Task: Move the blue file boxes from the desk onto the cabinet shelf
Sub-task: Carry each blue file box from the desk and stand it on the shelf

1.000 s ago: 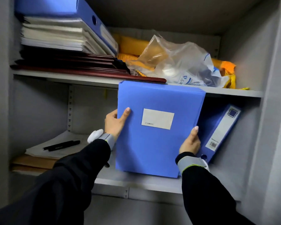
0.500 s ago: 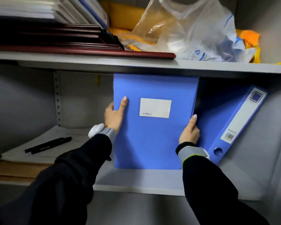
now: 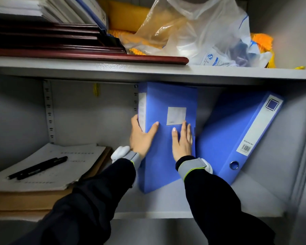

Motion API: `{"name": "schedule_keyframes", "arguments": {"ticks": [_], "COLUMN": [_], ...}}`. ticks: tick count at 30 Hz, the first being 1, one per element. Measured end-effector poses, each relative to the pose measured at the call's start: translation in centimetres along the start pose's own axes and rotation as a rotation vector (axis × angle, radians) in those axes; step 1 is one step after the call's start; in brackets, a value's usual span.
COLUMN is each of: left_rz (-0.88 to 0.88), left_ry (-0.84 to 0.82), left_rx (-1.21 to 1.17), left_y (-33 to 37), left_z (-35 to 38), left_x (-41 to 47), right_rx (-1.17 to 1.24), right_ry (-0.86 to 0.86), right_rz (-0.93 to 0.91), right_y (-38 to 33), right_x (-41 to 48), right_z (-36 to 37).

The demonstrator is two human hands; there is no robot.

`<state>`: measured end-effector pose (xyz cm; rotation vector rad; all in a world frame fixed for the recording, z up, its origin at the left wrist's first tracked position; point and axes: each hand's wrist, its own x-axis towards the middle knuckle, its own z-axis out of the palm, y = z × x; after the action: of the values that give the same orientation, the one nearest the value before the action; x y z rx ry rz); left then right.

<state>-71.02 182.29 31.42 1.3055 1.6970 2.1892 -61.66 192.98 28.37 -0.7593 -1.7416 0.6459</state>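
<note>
Cabinet shelf (image 3: 166, 206) — file box (image 3: 166, 156) in left hand (image 3: 141, 137), right hand (image 3: 182, 142) flat — Comix binder (image 3: 224, 138) beside.

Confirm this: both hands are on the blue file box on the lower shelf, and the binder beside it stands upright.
Wrong on the binder: the head view shows it leaning, top tilted right. The left hand and right hand are on the blue file box on the lower shelf.

A dark, near-black left sleeve (image 3: 95, 191) and right sleeve (image 3: 217, 200) cover both arms. Each wrist wears a grey band (image 3: 191, 167) edged with a thin yellow-green line and carrying a rounded white unit (image 3: 119, 152). The left hand (image 3: 141, 137) and right hand (image 3: 182, 142) are bare.
</note>
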Motion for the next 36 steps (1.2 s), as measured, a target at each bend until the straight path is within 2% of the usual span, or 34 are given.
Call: {"name": "schedule_keyframes", "arguments": {"ticks": [3, 6, 11, 14, 16, 18, 20, 24, 29, 32, 36], "left_rz": [0.065, 0.129, 0.118, 0.137, 0.151, 0.155, 0.167, 0.199, 0.225, 0.234, 0.241], "left_ry": [-0.205, -0.359, -0.488, -0.561, -0.582, -0.591, -0.598, -0.605, -0.637, -0.655, -0.636], "left_rx": [-0.04, -0.045, -0.148, -0.047, 0.029, 0.053, 0.074, 0.132, 0.182, 0.255, 0.332], "left_y": [-0.1, -0.1, -0.1, -0.2, -0.2, -0.1, 0.0, 0.0, -0.1, -0.6, -1.0], "left_z": [1.5, 3.3, 6.1, 7.5, 8.6, 9.8, 10.9, 12.7, 14.6, 15.7, 16.7], "left_x": [-1.1, -1.5, -1.5, -1.7, -1.9, -2.3, -2.5, -2.4, -2.3, -2.6, -2.4], "right_rx": [0.116, 0.224, 0.369, 0.463, 0.54, 0.571, 0.568, 0.331, -0.054, -0.236, -0.335], "right_ry": [-0.047, -0.018, -0.063, -0.024, -0.059, -0.098, -0.031, 0.197, 0.313, 0.308, 0.215], "right_rz": [0.031, 0.047, 0.128, 0.278, 0.344, 0.358, 0.276, 0.038, -0.1, -0.111, -0.102], "right_y": [-0.8, -1.1, -0.9, -0.5, -0.2, -0.1, -0.1, -0.2, -0.2, 0.8, 1.9], "right_x": [0.9, 0.9, 0.3, 0.3, 0.4, 0.2, -0.2, -0.5, -0.1, -0.3, -0.1], "right_z": [-0.8, -2.2, -5.1, -7.3, -8.7, -9.8, -10.6, -11.7, -12.5, -13.1, -13.4]}}
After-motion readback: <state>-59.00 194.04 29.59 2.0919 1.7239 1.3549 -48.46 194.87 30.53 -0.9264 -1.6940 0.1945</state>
